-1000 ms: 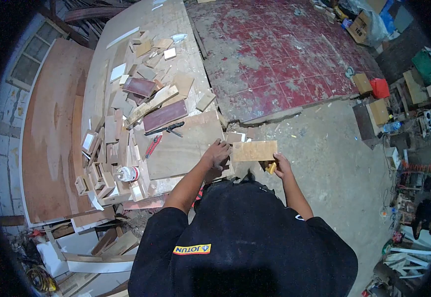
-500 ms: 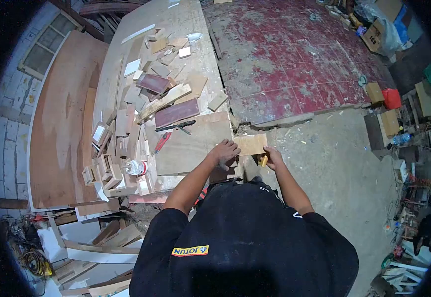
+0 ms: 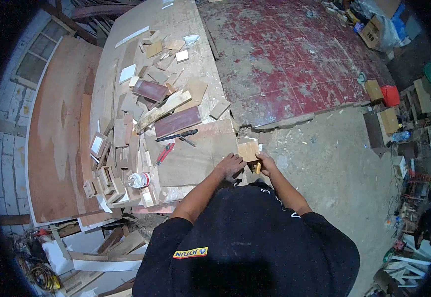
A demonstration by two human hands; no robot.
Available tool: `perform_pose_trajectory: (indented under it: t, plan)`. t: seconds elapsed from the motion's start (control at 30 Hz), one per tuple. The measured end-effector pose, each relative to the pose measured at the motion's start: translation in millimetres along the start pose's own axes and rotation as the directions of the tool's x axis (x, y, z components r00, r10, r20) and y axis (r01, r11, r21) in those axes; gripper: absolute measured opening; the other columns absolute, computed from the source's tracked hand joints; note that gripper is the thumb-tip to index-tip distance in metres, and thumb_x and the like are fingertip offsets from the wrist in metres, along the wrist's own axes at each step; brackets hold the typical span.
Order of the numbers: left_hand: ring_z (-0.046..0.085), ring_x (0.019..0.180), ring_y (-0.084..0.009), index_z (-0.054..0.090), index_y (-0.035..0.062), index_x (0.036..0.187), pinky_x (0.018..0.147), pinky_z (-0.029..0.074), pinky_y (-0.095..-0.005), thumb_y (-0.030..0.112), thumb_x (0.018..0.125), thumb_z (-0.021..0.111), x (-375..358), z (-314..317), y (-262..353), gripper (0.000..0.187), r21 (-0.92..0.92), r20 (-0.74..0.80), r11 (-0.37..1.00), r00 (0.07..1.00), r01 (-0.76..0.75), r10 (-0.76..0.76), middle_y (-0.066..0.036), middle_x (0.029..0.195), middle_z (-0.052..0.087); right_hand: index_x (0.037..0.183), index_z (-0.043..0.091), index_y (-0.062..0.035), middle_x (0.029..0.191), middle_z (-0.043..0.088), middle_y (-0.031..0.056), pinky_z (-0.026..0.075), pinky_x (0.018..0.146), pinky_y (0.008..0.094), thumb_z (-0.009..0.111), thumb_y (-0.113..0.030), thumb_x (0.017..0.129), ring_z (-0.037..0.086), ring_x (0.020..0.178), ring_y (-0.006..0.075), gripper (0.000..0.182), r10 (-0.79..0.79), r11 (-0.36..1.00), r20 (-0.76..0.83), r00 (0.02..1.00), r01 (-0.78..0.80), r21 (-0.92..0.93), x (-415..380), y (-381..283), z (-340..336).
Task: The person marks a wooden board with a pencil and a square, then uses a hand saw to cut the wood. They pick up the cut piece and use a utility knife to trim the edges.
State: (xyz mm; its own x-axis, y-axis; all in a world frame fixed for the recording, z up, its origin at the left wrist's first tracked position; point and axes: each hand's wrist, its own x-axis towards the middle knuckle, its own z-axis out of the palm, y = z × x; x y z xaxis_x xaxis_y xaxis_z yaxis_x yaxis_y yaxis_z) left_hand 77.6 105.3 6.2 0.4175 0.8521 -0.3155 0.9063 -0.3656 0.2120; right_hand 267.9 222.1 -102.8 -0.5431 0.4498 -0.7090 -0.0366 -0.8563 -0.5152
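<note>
A small light-brown wooden board (image 3: 248,151) lies level at the table's right edge. My right hand (image 3: 266,164) grips its right side, thumb on top and fingers underneath. Below that hand shows a yellow piece (image 3: 258,168), too small and covered to name. At the board's near left corner is my left hand (image 3: 231,165), its fingers bent and close together; whatever they hold is hidden. Just left of my hands, a larger thin wooden sheet (image 3: 195,158) rests on the table. On it lie a red utility knife (image 3: 165,154) and a black tool (image 3: 183,135).
Several wood offcuts (image 3: 176,101) cover the table's middle and left, beside a white container (image 3: 138,180). A large plywood panel (image 3: 59,133) leans at the left. Red tiled floor (image 3: 294,64) forms a raised step ahead; clutter lines the right wall.
The board in my right hand shows a shorter length than before. My left hand has shifted slightly nearer my body, off the board's top. The whole view has tilted a little.
</note>
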Motion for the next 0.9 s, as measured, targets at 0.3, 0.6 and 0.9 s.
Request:
perform_pose_trajectory:
  t: [0.3, 0.6, 0.9]
  plan:
    - [0.052, 0.116, -0.0303, 0.052, 0.0085, 0.116, 0.097, 0.039, -0.0445, 0.030, 0.064, 0.077, -4, 2, -4, 0.062, -0.058, -0.080, 0.998, 0.997, 0.008, -0.013, -0.013, 0.114, 0.055, 0.096, 0.055, -0.0081, 0.082, 0.060, 0.0055, 0.054, 0.056, 0.0322, 0.068, -0.023, 0.091, 0.061, 0.070, 0.0187, 0.021, -0.010, 1.000, -0.022, 1.000, 0.010, -0.022, -15, -12, -2]
    - [0.051, 0.115, -0.0330, 0.048, 0.0061, 0.125, 0.100, 0.036, -0.0461, 0.032, 0.058, 0.082, -8, -6, -7, 0.079, -0.168, -0.037, 0.986, 0.999, 0.003, -0.009, -0.015, 0.121, 0.053, 0.097, 0.054, -0.0075, 0.080, 0.060, 0.0056, 0.052, 0.052, 0.0266, 0.066, -0.020, 0.093, 0.059, 0.060, 0.0159, 0.017, -0.021, 1.000, -0.108, 0.994, 0.021, 0.001, -20, -26, 10]
    - [0.047, 0.125, -0.0328, 0.047, 0.0052, 0.131, 0.106, 0.033, -0.0469, 0.035, 0.065, 0.078, -20, -2, -11, 0.078, -0.184, -0.128, 0.983, 0.991, 0.020, -0.044, -0.015, 0.134, 0.051, 0.096, 0.051, -0.0087, 0.086, 0.060, 0.0061, 0.054, 0.058, 0.0310, 0.065, -0.023, 0.094, 0.062, 0.071, 0.0187, 0.020, -0.014, 0.996, -0.072, 0.997, 0.008, -0.088, -7, -27, 5]
